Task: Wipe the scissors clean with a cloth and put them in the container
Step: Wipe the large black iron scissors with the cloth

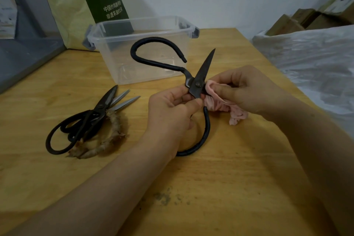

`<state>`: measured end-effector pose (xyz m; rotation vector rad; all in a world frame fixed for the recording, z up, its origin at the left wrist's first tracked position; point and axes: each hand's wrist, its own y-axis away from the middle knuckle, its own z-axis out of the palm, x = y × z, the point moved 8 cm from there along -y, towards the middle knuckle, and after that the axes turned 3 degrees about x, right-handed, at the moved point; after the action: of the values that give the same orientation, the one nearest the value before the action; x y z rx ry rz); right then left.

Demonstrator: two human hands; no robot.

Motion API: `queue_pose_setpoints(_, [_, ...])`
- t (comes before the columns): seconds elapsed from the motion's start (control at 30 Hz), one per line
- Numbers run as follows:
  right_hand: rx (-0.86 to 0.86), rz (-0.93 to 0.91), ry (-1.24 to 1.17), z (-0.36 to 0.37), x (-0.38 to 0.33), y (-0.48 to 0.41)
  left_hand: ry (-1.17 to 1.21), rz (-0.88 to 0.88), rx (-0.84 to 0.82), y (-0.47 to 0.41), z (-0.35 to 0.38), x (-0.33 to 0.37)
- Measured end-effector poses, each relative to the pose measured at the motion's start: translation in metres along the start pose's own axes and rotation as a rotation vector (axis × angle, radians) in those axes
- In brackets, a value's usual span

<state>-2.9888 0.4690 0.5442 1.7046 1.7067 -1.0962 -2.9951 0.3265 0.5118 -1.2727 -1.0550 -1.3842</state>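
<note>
1. Head view: the tabletop [229, 159] is carrying everything, and the clear container [115, 48] is standing lidless at the back.
2. Black scissors [206, 67] are being held above the tabletop, just in front of the container. The blades are spread wide, one tip pointing up.
3. Spare scissors [92, 117] are lying piled to the left.
4. Left grip [172, 109] is clamping just below the pivot, with the lower loop running under the palm.
5. Right grip [249, 92] is pinching the pink cloth [220, 103] around the other blade.
6. Judging: stiff iron, heavyish, edges sharp, cloth soft and bunching. Safest holding at the pivot or loops.
</note>
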Motion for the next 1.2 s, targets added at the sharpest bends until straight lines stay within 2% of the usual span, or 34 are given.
queue_pose_setpoints(0.17, [0.004,-0.001,-0.008,0.001,0.002,0.003,-0.011,-0.031,0.001,-0.002,-0.002,-0.003])
queue_pose_setpoints(0.33, [0.115,0.047,-0.195,-0.005,0.005,0.004,0.001,-0.029,0.008,-0.002,-0.004,-0.004])
queue_pose_setpoints(0.6, [0.110,-0.045,-0.185,-0.005,-0.007,0.006,0.001,-0.019,0.005,-0.001,-0.005,-0.004])
queue_pose_setpoints(0.93, [0.199,0.059,-0.209,-0.001,0.006,0.000,-0.010,0.005,-0.015,0.000,-0.003,-0.002])
queue_pose_setpoints(1.07, [0.173,0.095,-0.274,0.008,0.007,-0.004,0.016,0.003,-0.015,0.000,-0.003,-0.002])
queue_pose_setpoints(1.2, [0.107,0.045,-0.271,-0.001,0.008,-0.001,0.028,-0.007,-0.026,0.000,-0.001,-0.001])
